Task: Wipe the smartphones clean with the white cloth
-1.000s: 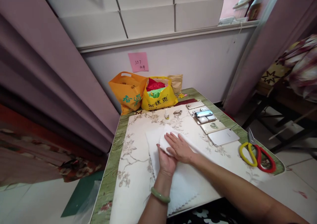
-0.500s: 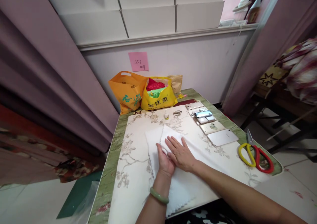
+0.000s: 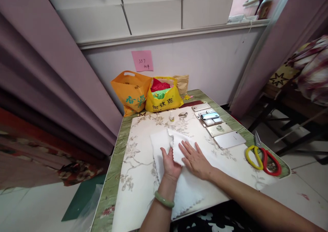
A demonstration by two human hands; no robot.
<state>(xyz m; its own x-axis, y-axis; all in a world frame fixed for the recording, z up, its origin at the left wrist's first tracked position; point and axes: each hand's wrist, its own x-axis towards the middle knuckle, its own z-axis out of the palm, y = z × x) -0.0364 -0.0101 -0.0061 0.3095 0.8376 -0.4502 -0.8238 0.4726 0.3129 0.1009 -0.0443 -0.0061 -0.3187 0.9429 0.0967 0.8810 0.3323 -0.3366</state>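
A white cloth with a scalloped edge (image 3: 188,194) lies partly folded on the floral table cover (image 3: 138,191). My left hand (image 3: 171,165), with a green bangle on the wrist, rests palm up on the cloth; its thumb and fingers are apart, and some fingertips are hidden under the folded flap. Flat on top of that flap, with fingers spread, lies my right hand (image 3: 196,159). Red and yellow handled scissors (image 3: 262,158) rest at the right side of the table.
Several phones (image 3: 230,140) lie in a row at the right back. A small bottle (image 3: 171,116) and glasses (image 3: 182,114) sit behind the cloth. An orange bag (image 3: 132,93) and a yellow bag (image 3: 164,100) stand at the back edge.
My right hand has moved right, away from my left hand. The cloth's flap now folds over further, its scalloped edge showing between the hands. The view has shifted slightly.
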